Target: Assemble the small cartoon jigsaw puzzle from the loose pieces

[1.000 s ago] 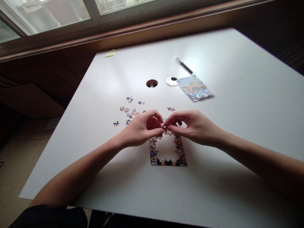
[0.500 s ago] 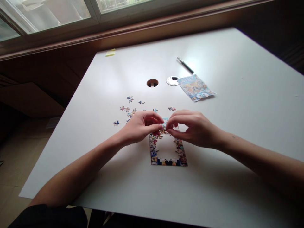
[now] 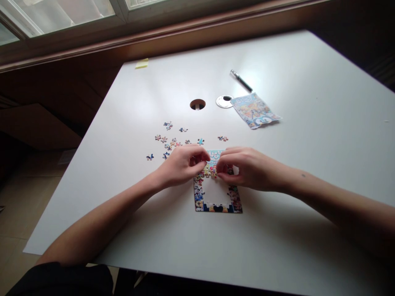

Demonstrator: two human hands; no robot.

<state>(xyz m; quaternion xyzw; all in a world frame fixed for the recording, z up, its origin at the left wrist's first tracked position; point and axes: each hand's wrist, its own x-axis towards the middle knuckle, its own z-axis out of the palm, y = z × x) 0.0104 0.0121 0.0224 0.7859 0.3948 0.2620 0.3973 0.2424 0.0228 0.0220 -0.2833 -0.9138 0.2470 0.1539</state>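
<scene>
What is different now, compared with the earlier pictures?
The left hand and right hand, almost touching earlier, have parted: the left shifted slightly leftward, the right towards the person, over the puzzle. Any grip change is unclear. Loose pieces, leaflet and pen stayed.

blurred lettering (image 3: pixel 243 100) on picture sheet (image 3: pixel 256 112), partly hidden letters (image 3: pixel 214 156) atop puzzle (image 3: pixel 198 198), none legible

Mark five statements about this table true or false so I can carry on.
1. The puzzle has an unfilled middle. True.
2. The pen lies left of the round hole. False: the pen lies to the right of the round hole.
3. Some loose pieces lie beyond the left hand. True.
4. The right hand is at the puzzle's near edge. False: the right hand is toward its far end.
5. A yellow note is near the table's far left corner. True.
</scene>
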